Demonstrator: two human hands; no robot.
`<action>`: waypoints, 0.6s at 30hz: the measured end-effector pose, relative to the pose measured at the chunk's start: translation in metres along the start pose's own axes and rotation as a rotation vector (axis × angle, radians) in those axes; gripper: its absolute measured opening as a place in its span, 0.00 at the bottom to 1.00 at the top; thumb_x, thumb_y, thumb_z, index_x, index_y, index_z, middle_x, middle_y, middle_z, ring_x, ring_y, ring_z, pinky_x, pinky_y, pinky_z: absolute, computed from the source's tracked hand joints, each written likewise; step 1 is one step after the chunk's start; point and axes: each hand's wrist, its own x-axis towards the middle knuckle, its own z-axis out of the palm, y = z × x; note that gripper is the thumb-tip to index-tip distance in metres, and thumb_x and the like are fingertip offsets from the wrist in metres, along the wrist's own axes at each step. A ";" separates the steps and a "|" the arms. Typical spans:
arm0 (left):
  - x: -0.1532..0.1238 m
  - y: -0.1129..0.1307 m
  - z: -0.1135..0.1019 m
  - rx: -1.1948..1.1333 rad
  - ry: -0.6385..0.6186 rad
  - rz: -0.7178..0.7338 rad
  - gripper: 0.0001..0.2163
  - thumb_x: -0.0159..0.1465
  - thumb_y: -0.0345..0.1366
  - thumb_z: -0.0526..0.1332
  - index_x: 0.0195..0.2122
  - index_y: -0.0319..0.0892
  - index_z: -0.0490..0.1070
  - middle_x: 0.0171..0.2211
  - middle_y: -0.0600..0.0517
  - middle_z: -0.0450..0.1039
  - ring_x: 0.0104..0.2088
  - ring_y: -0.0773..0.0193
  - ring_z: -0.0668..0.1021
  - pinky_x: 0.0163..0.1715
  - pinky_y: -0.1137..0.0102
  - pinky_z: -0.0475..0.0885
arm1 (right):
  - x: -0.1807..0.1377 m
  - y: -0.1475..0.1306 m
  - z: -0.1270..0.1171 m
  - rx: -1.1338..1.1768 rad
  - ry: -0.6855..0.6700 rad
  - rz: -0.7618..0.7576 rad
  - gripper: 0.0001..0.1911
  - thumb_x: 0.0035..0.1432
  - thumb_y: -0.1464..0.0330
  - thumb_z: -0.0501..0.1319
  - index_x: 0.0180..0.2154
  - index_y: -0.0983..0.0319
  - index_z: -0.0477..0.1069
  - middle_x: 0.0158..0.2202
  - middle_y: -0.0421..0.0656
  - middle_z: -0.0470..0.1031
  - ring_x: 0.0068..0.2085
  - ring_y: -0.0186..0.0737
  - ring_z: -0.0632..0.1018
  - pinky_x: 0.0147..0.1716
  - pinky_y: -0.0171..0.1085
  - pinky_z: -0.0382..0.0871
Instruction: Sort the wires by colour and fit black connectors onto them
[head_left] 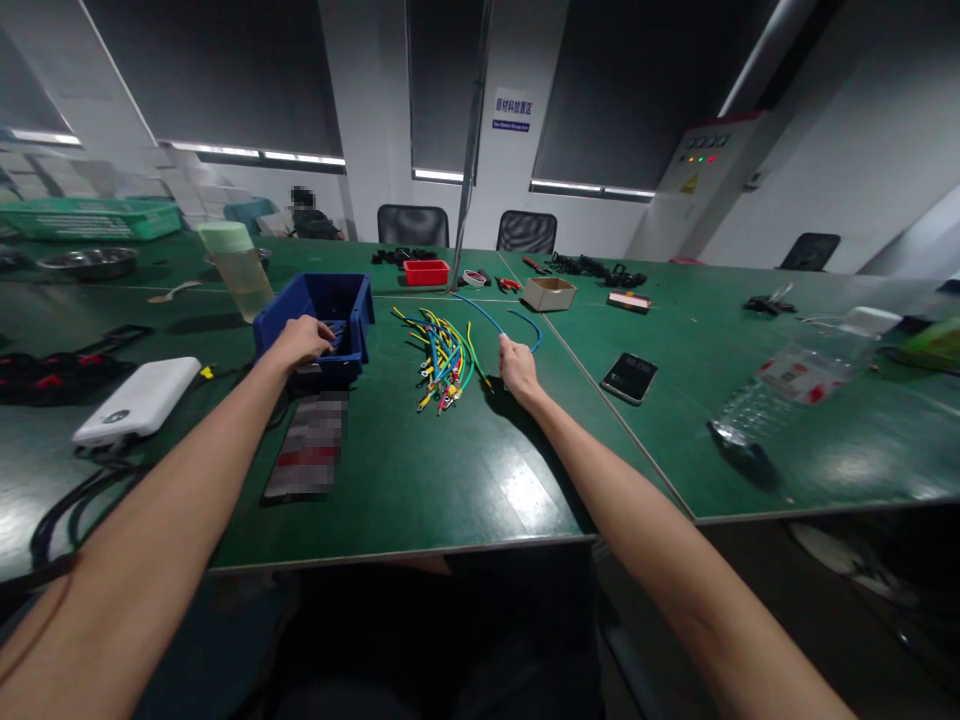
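Right hand (517, 366), fingers closed, pinches thin blue plastic-coated wire (484, 312) beyond green worktop's (442, 490) near edge; left hand (302, 338) curls inside blue plastic bin (326, 292), hold can't tell. Pinch firmly, clear of multicoloured wire bundle (448, 357).

Wall sign (513, 108) reads "原材料放置区" (cabinet (670, 195) bears warning triangle (689, 184)).

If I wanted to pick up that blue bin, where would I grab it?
Probably grip the blue bin by the upper rim of its right wall, coming down from the right: that wall stands up with a bare edge, and there is a gap before the wires, while the left hand reaches in from the near side.
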 end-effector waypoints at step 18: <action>0.003 -0.002 0.000 0.085 0.116 0.023 0.13 0.48 0.22 0.57 0.32 0.39 0.78 0.30 0.48 0.78 0.37 0.55 0.78 0.42 0.66 0.72 | -0.005 -0.002 0.002 -0.001 0.067 -0.056 0.30 0.58 0.44 0.41 0.18 0.59 0.51 0.16 0.37 0.53 0.20 0.32 0.56 0.20 0.34 0.48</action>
